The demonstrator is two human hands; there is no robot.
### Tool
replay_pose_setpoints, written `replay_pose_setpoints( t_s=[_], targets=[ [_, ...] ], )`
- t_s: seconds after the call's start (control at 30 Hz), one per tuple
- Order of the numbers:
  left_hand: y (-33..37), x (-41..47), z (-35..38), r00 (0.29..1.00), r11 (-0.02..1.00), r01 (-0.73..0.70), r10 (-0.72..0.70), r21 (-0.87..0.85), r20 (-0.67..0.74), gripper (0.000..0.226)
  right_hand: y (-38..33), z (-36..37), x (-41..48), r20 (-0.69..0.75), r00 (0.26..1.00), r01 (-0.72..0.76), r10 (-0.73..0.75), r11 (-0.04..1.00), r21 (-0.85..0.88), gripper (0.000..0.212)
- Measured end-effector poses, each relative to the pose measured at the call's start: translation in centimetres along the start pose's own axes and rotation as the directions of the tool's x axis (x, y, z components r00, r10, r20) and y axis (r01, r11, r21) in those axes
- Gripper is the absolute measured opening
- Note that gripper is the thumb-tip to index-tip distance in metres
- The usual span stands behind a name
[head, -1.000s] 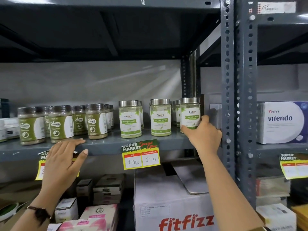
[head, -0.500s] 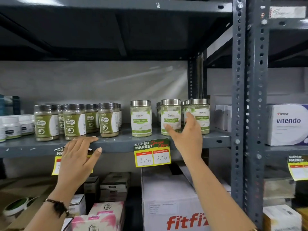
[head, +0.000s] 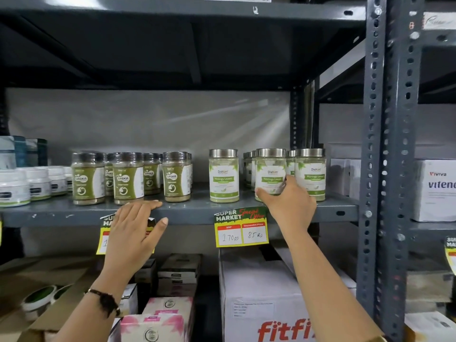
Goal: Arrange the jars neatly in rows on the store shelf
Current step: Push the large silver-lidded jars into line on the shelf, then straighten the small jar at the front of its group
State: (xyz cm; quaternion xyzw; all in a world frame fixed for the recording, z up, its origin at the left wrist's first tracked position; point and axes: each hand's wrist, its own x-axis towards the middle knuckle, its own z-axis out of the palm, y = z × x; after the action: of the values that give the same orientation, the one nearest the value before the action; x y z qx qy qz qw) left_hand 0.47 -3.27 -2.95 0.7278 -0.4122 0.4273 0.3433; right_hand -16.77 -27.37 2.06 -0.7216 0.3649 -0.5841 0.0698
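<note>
Store aisle, grey slotted-steel rack against a pale back wall; the middle shelf point(head: 187, 213) is carrying all the stock, cartons sitting below it. Toward the shelf's left end, white tubs point(head: 14, 191), then a block of dark-lidded green-label jars point(head: 128, 178) standing several deep. Toward the right end, by the upright post point(head: 392, 169), the steel-lidded moringa jars: one standing alone point(head: 224, 176) near the front edge, a gap, then the middle front jar point(head: 270, 172), then the rightmost front jar point(head: 310, 174), with more lids showing behind those two. All upright, long axis vertical. A yellow price tag point(head: 241, 228) is hanging off the front edge under the gap. Right hand point(head: 287, 206) is reaching up from below the front edge and wrapping the lower body of the middle front jar, thumb on its left side, fingers going round the right; jar base looks to be on the shelf, can't confirm. Left hand point(head: 134, 228) is holding nothing, fingers together and lightly curled, tips resting on the front edge below the green-label jars. Key relation: the gripped jar is sitting right of the lone one with uneven spacing, so I'd guess a short leftward slide along the front edge evens the row. Right hand is the one on it; left is well apart.
</note>
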Motion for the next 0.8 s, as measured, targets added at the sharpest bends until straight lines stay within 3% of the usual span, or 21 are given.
replay_pose_setpoints(
  t_s=[0.3,0.37,0.43,0.47,0.53,0.6,0.67,0.8],
  targets=[
    [-0.1,-0.1,-0.3,1.0,1.0,-0.006,0.006,-0.03,0.017,0.043,-0.3,-0.7,-0.2,0.063,0.998,-0.008,0.009,1.0,-0.01,0.07],
    [-0.2,-0.1,-0.4,1.0,0.999,-0.013,0.014,-0.038,0.025,0.042,-1.1,-1.3,-1.4,-0.093,0.995,0.038,-0.034,0.999,0.037,0.07],
    [-0.3,-0.1,-0.6,0.999,0.999,-0.026,0.028,-0.045,0.034,0.041,-3.3,-1.8,-3.4,-0.302,0.939,0.201,-0.163,0.974,0.101,0.052],
    [-0.3,-0.1,-0.6,0.999,0.998,-0.039,0.04,-0.045,0.034,0.04,-4.8,-1.7,-4.3,-0.31,0.924,0.283,-0.225,0.946,0.156,0.044],
    [-0.5,-0.1,-0.7,0.998,0.997,-0.047,0.049,-0.057,0.037,0.039,-8.4,-0.8,-5.6,-0.102,0.946,0.322,-0.307,0.87,0.374,0.039],
    [-0.6,0.0,-0.8,0.998,0.997,-0.038,0.042,-0.074,0.047,0.038,-11.7,0.5,-6.1,0.177,0.931,0.187,-0.318,0.835,0.518,0.044],
    [-0.6,-0.1,-0.8,0.997,0.996,-0.04,0.045,-0.08,0.055,0.038,-13.9,1.9,-5.9,0.339,0.888,0.123,-0.31,0.871,0.475,0.054],
    [-0.9,0.0,-0.8,0.995,0.994,-0.058,0.065,-0.092,0.077,0.039,-16.0,3.9,-4.8,0.529,0.824,-0.009,-0.203,0.928,0.372,0.062]
  ],
)
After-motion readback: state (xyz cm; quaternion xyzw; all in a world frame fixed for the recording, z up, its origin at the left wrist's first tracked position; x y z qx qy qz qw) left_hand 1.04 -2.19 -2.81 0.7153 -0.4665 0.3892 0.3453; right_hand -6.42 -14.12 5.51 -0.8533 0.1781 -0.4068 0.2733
